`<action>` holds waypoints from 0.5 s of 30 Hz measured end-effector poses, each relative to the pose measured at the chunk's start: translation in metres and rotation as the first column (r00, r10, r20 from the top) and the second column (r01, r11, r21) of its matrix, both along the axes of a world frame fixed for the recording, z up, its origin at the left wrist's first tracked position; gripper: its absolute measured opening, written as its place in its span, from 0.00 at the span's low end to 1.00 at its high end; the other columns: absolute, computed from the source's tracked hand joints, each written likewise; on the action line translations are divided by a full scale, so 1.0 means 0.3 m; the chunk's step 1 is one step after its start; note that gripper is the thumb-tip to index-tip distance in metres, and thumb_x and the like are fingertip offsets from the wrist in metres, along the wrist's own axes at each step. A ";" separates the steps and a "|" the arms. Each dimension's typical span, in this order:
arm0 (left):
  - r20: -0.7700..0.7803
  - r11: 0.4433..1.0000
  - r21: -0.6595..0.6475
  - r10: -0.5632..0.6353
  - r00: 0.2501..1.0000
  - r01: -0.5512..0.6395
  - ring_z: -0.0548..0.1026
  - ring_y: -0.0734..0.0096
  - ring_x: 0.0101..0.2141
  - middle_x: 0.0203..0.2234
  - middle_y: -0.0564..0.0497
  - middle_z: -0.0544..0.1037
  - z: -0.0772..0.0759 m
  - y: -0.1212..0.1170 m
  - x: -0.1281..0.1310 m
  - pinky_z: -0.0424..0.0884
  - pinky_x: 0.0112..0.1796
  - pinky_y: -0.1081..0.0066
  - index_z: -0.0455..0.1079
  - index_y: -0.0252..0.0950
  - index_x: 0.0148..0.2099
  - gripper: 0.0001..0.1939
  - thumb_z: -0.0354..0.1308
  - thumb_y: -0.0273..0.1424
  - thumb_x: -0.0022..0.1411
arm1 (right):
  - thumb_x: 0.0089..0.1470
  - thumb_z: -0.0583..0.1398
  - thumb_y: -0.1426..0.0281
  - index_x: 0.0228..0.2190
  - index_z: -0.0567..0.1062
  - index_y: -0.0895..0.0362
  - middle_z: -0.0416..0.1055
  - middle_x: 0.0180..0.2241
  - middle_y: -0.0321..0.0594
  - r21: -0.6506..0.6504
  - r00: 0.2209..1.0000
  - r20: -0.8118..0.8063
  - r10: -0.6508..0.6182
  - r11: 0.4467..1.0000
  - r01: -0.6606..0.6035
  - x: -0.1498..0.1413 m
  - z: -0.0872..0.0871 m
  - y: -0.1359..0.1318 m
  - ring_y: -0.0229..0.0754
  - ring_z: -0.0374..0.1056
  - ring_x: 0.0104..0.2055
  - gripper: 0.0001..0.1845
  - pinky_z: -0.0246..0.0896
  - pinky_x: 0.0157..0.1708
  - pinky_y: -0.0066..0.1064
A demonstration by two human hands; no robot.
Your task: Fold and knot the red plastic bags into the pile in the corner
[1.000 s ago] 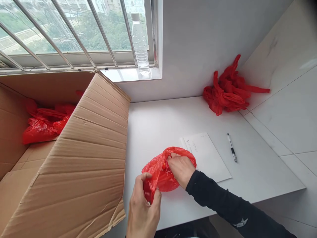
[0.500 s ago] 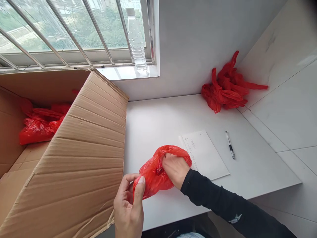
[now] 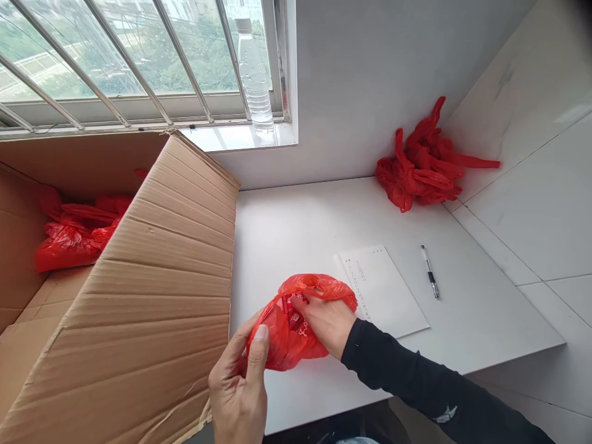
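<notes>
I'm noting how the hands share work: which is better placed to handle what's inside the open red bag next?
Probably the right hand: it reaches into the mouth of the red bag, at the patterned contents, while the left hand pinches the bag's edge.

Paper (image 3: 391, 296), right of the red bag (image 3: 284, 348): rows of writing, too small to read.
Packaging (image 3: 295, 319), inside the bag: white print, unreadable.
Sleeve (image 3: 398, 362), right of the bag: pale mark, unclear.
</notes>
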State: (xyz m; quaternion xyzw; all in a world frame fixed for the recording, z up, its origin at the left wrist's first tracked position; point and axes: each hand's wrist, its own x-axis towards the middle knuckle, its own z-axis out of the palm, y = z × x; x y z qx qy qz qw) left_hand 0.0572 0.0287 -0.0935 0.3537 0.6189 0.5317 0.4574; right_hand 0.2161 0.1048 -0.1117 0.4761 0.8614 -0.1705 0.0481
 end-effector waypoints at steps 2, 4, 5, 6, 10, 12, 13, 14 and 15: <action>-0.053 1.000 0.001 -0.009 0.999 0.009 0.77 0.58 0.50 0.47 0.50 0.81 0.009 0.002 0.009 0.77 0.48 0.68 0.75 0.43 0.57 0.23 0.63 0.45 0.63 | 0.59 0.56 0.77 0.51 0.70 0.57 0.77 0.43 0.46 -0.005 1.000 -0.016 0.016 1.000 -0.016 0.001 0.008 0.001 0.50 0.75 0.41 0.18 0.69 0.33 0.34; -0.100 1.000 0.015 -0.007 0.995 0.008 0.77 0.60 0.50 0.48 0.51 0.81 0.018 0.003 0.008 0.77 0.48 0.70 0.75 0.43 0.57 0.22 0.63 0.44 0.63 | 0.59 0.56 0.77 0.53 0.69 0.57 0.77 0.43 0.46 -0.004 1.000 -0.023 0.019 1.000 -0.019 0.008 0.025 -0.001 0.50 0.75 0.41 0.20 0.70 0.33 0.36; -0.113 1.000 0.024 -0.005 0.994 0.008 0.78 0.61 0.49 0.48 0.51 0.81 0.023 0.004 0.005 0.77 0.48 0.71 0.75 0.43 0.57 0.22 0.63 0.44 0.63 | 0.58 0.56 0.79 0.53 0.69 0.57 0.77 0.41 0.46 -0.003 1.000 -0.022 0.016 1.000 -0.016 0.015 0.036 -0.004 0.51 0.75 0.41 0.21 0.70 0.34 0.36; -0.121 0.999 0.032 -0.003 0.993 0.007 0.78 0.62 0.48 0.48 0.51 0.81 0.028 0.004 0.001 0.77 0.48 0.72 0.75 0.43 0.56 0.21 0.63 0.43 0.63 | 0.57 0.56 0.81 0.52 0.70 0.58 0.77 0.39 0.47 -0.003 1.000 -0.016 0.010 1.000 -0.010 0.024 0.049 -0.010 0.51 0.75 0.39 0.22 0.70 0.33 0.37; -0.138 1.000 0.005 -0.023 0.990 0.024 0.80 0.65 0.41 0.42 0.49 0.82 0.067 0.001 -0.008 0.79 0.38 0.76 0.75 0.39 0.50 0.20 0.64 0.44 0.61 | 0.54 0.55 0.85 0.52 0.71 0.59 0.75 0.32 0.43 0.029 0.999 -0.026 -0.035 0.999 0.036 0.085 0.111 -0.053 0.50 0.73 0.31 0.25 0.69 0.26 0.38; -0.156 1.000 -0.023 0.009 0.988 -0.013 0.80 0.67 0.36 0.40 0.49 0.82 0.100 -0.003 -0.003 0.78 0.33 0.78 0.73 0.39 0.49 0.21 0.66 0.45 0.58 | 0.58 0.54 0.84 0.56 0.69 0.58 0.75 0.35 0.42 0.145 0.978 -0.199 -0.056 0.986 0.086 0.121 0.146 -0.082 0.48 0.73 0.33 0.26 0.71 0.28 0.38; -0.162 0.998 -0.038 0.041 0.986 -0.047 0.80 0.69 0.33 0.38 0.51 0.82 0.117 -0.007 0.002 0.77 0.32 0.79 0.71 0.41 0.50 0.23 0.67 0.46 0.57 | 0.60 0.54 0.83 0.57 0.68 0.57 0.75 0.38 0.42 0.213 0.944 -0.327 -0.047 0.969 0.123 0.138 0.163 -0.096 0.47 0.74 0.36 0.25 0.73 0.32 0.38; -0.170 0.995 -0.051 0.078 0.982 -0.088 0.79 0.70 0.30 0.35 0.52 0.81 0.134 -0.011 0.006 0.77 0.31 0.79 0.69 0.42 0.52 0.26 0.68 0.46 0.55 | 0.62 0.54 0.82 0.57 0.68 0.56 0.75 0.41 0.42 0.279 0.890 -0.455 -0.028 0.945 0.172 0.154 0.177 -0.107 0.45 0.73 0.40 0.24 0.74 0.37 0.37; -0.181 0.991 -0.059 0.111 0.977 -0.124 0.78 0.72 0.27 0.34 0.54 0.81 0.148 -0.017 0.011 0.77 0.30 0.79 0.67 0.44 0.55 0.30 0.69 0.46 0.54 | 0.63 0.54 0.81 0.57 0.67 0.55 0.73 0.44 0.42 0.339 0.834 -0.552 -0.008 0.911 0.233 0.168 0.187 -0.115 0.43 0.72 0.45 0.23 0.73 0.44 0.36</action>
